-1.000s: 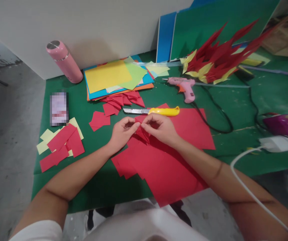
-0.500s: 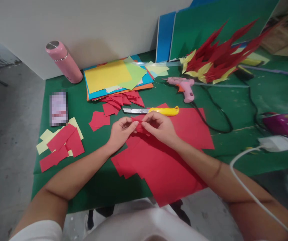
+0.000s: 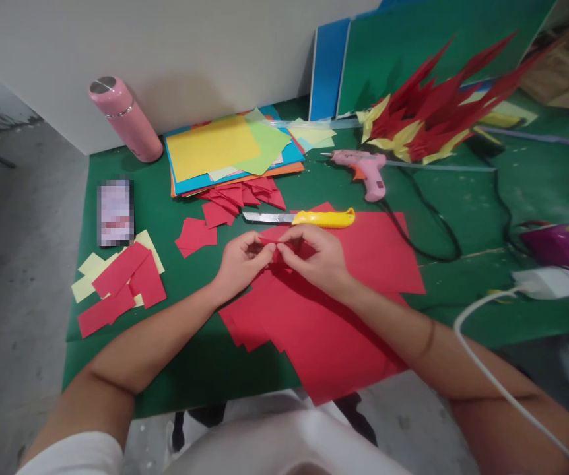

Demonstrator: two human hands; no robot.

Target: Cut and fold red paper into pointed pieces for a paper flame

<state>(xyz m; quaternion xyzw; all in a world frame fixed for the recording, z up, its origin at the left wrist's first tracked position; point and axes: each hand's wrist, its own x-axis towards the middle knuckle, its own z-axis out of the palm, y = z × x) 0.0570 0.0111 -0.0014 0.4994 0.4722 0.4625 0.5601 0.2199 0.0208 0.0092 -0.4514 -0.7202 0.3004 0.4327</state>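
Note:
Between my fingertips is a small piece of red paper (image 3: 267, 240), partly hidden by the fingers. My left hand (image 3: 243, 264) pinches its left side, thumb against the fingers. From the right, my right hand (image 3: 317, 257) pinches the same piece, the two thumb tips almost meeting. Both hands are above large red paper sheets (image 3: 334, 330) spread on the green table. Just beyond them lies a yellow utility knife (image 3: 321, 218), blade out and pointing left. Folded red paper pieces (image 3: 237, 196) are heaped farther back, with a few more (image 3: 196, 235) left of my left hand.
Coloured paper sheets (image 3: 205, 152) are stacked at the back beside a pink bottle (image 3: 129, 122). Red and yellow paper strips (image 3: 121, 270) lie left, near a blurred-out object (image 3: 115, 212). A pink glue gun (image 3: 366, 170), its black cable, a red-yellow paper flame (image 3: 428, 125) and a white plug (image 3: 552, 282) occupy the right.
My right hand's fingers have shifted slightly left, bringing the thumbs closer together, and less of the red paper shows below them. Both hands keep pinching it.

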